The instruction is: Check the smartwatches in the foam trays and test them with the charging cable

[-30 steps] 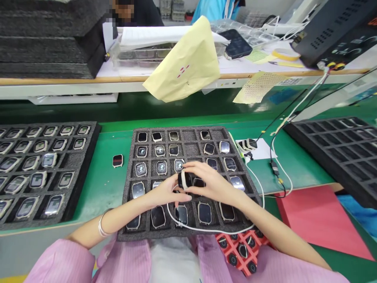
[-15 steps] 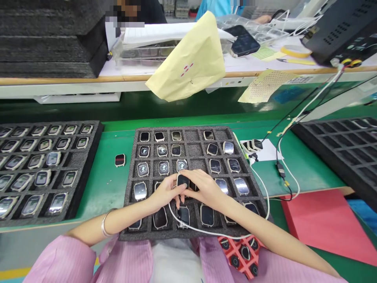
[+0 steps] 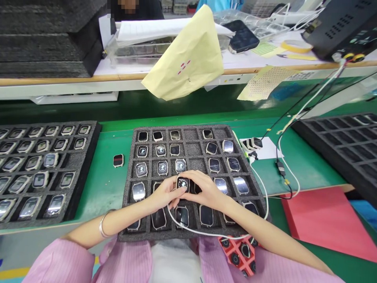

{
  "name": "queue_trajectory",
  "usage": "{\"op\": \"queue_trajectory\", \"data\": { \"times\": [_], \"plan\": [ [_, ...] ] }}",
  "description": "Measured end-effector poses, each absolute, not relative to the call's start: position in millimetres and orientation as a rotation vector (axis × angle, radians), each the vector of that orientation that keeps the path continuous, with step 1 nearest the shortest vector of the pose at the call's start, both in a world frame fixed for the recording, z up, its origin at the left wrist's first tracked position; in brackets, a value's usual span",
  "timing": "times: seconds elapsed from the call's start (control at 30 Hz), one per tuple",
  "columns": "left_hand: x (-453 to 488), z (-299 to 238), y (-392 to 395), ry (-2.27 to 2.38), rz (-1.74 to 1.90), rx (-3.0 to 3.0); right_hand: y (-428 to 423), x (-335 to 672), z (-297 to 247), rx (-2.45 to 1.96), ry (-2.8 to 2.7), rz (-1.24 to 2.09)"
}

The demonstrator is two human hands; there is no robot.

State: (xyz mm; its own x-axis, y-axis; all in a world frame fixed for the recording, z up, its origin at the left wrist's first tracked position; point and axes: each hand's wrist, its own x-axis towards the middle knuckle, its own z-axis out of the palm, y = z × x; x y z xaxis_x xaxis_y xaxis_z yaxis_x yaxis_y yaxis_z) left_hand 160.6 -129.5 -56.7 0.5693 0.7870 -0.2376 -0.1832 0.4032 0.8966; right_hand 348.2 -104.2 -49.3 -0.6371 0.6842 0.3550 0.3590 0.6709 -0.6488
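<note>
Pink sleeves (image 3: pixel 63 259) fill the bottom of the frame, with a red tray (image 3: pixel 235 245) of round black pieces beside the right one. Just beyond, at the centre, the left hand (image 3: pixel 163 191) and right hand (image 3: pixel 207 189) meet over a dark foam tray (image 3: pixel 153 236), both with fingers curled in around one lit watch (image 3: pixel 183 182), its dial facing up and the left thumb over its lower edge. A white cable (image 3: pixel 203 233) loops across the tray's near rows toward the left hand, where its end is hidden. Watches sit in most compartments around the hands, some with glowing screens. At lower right lies a red sheet (image 3: pixel 330 224); a loose watch (image 3: pixel 118 160) rests on the green bench (image 3: pixel 101 184) between the central tray and a filled tray (image 3: pixel 88 165) at left. Right of centre, a few stacked watches (image 3: pixel 251 144) stand by white paper (image 3: pixel 272 149). Farther up, a yellow sheet (image 3: pixel 188 59) hangs over the shelf edge, a phone (image 3: pixel 243 36) lies behind it to the right, and stacked foam (image 3: pixel 44 43) occupies the upper left. Behind the shelf, a person in dark clothing (image 3: pixel 138 10) is partly visible.
</note>
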Motion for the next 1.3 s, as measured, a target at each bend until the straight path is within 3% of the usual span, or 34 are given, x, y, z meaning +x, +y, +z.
{"op": "queue_trajectory", "data": {
  "times": [0.43,0.93,1.17,1.3],
  "plan": [
    [160.3,-62.2,-132.2,0.795,0.611,1.063,-83.9,368.4,-28.5,-0.842,-2.292,0.795],
    [175.5,-42.2,-130.5,0.809,0.444,1.068,-61.0,438.9,-10.1,-1.325,-2.753,0.197],
    [197.6,-45.0,-116.7,0.748,0.511,0.991,-58.0,437.3,-17.3,-1.445,-2.627,0.226],
    [192.5,-54.0,-115.9,0.669,0.528,0.956,-75.0,425.9,1.2,-1.35,-2.345,0.536]
  ]
}}
